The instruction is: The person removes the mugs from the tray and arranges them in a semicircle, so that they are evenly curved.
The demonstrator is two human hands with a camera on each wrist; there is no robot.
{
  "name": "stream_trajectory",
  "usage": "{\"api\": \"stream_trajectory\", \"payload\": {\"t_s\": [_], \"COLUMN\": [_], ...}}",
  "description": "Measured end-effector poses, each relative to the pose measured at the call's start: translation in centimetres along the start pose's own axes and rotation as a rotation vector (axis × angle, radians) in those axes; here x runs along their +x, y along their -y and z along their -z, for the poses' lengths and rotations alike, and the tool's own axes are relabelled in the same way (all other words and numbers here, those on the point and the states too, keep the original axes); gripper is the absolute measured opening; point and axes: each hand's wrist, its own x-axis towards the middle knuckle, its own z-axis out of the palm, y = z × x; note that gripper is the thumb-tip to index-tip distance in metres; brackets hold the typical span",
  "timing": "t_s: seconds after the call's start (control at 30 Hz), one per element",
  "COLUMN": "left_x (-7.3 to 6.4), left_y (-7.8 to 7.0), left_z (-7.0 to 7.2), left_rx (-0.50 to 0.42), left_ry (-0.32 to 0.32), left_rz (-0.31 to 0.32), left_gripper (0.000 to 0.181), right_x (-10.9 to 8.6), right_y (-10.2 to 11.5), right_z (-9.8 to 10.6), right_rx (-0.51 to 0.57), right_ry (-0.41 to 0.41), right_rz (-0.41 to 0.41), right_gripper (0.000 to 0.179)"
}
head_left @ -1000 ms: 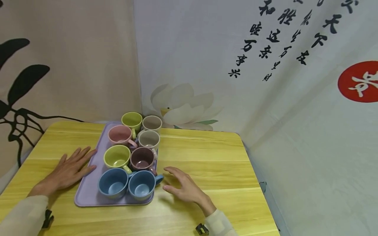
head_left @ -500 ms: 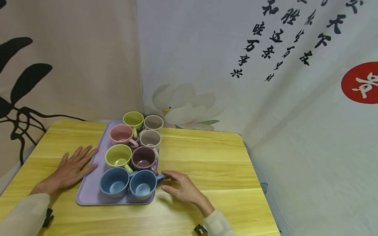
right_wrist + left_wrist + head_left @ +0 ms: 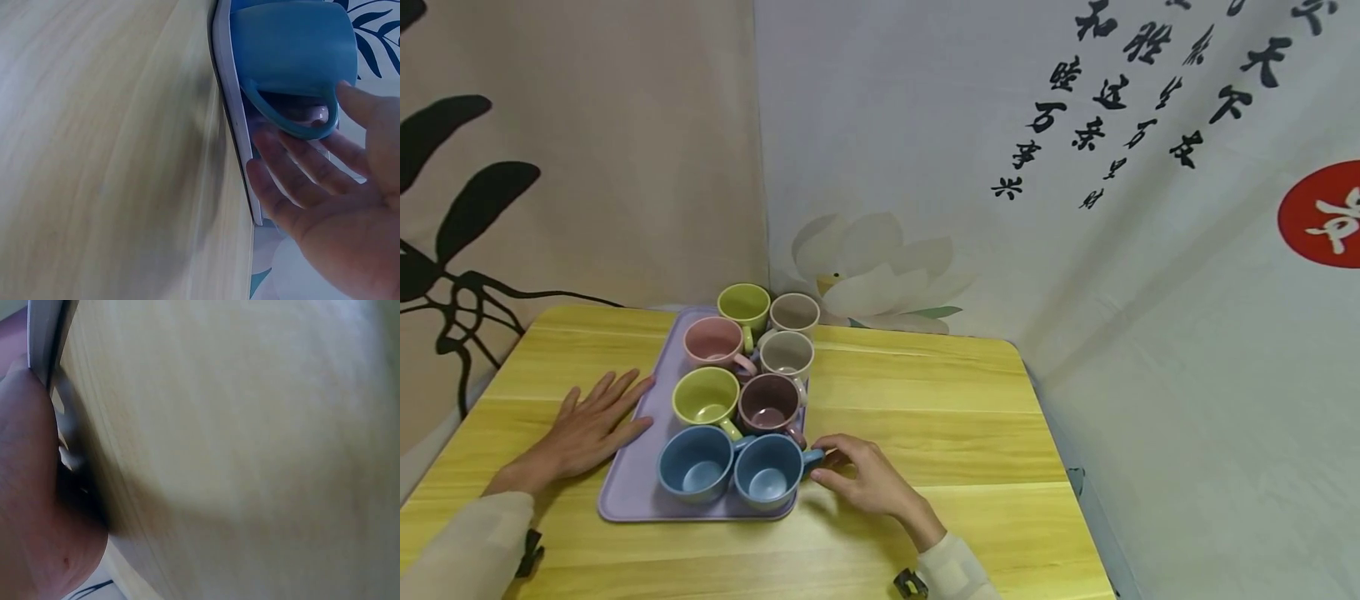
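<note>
A lavender tray [image 3: 632, 492] holds several mugs in two columns. At its front right corner stands a blue mug [image 3: 767, 473], its handle [image 3: 284, 122] pointing right. My right hand [image 3: 868, 479] is at that handle, thumb and forefinger on either side of it, the other fingers loosely spread below in the right wrist view. Beside it is a second blue mug [image 3: 696, 467]. Behind these are a yellow-green mug [image 3: 703, 398] and a dark purple mug [image 3: 769, 404]. My left hand [image 3: 591, 429] lies with fingers extended against the tray's left edge.
Farther back on the tray stand a pink mug [image 3: 713, 342], another yellow-green mug [image 3: 745, 307] and two greyish mugs, one grey mug [image 3: 786, 354] in front. The wooden table [image 3: 940, 417] stretches right, up to a printed cloth [image 3: 880, 125] behind.
My right hand has moved slightly left, so its thumb and forefinger now reach the blue mug's handle. The left hand stays at the tray's edge. The whole view has shifted slightly.
</note>
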Motion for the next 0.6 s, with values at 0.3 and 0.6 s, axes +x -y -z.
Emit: {"api": "stream_trajectory", "payload": {"t_s": [0.3,0.6], "left_x": [-0.02,0.04], "left_y": [0.06,0.44], "left_z": [-0.21,-0.42], "left_rx": [0.002,-0.007], "left_ry": [-0.012,0.0], "left_rz": [-0.004,-0.001], "left_gripper": [0.082,0.081], "right_x": [0.11,0.26], "right_y": [0.08,0.12], "right_z": [-0.29,-0.27], "right_rx": [-0.015,-0.003], "right_ry": [0.019,0.091], "right_rz": [-0.003,-0.041], "right_gripper": [0.021,0.02]}}
